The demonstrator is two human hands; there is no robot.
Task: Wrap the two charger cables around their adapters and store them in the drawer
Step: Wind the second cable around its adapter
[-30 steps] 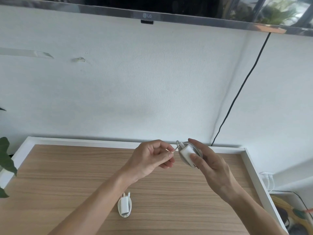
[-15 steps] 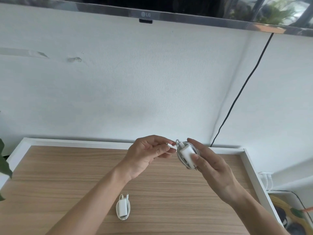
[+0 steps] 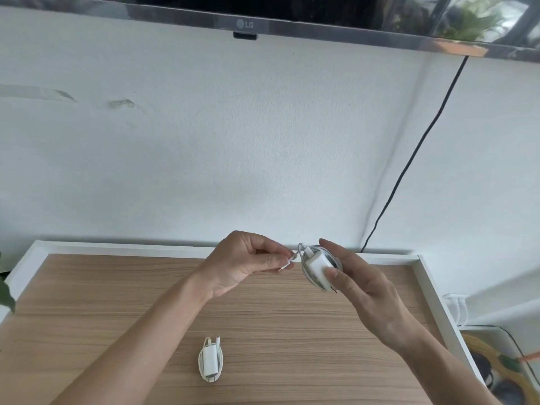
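Observation:
My right hand (image 3: 362,285) holds a white adapter (image 3: 318,266) between thumb and fingers, above the back of the wooden top; its white cable is coiled round it in several loops. My left hand (image 3: 245,263) pinches the loose cable end (image 3: 289,260) just left of the adapter. A second white adapter with its cable wound round it (image 3: 211,360) lies flat on the wooden top (image 3: 117,302), near the front, below my left forearm. No drawer is in view.
A white raised rim (image 3: 122,246) frames the wooden top at the back and sides. A black cable (image 3: 409,159) runs down the white wall from a screen above. Green leaves (image 3: 5,293) show at the left edge. Clutter lies on the floor at the right.
My left hand has drawn closer to the adapter and lifted slightly, bringing the cable end up beside it. The right hand has kept its hold on the adapter, which has barely moved.

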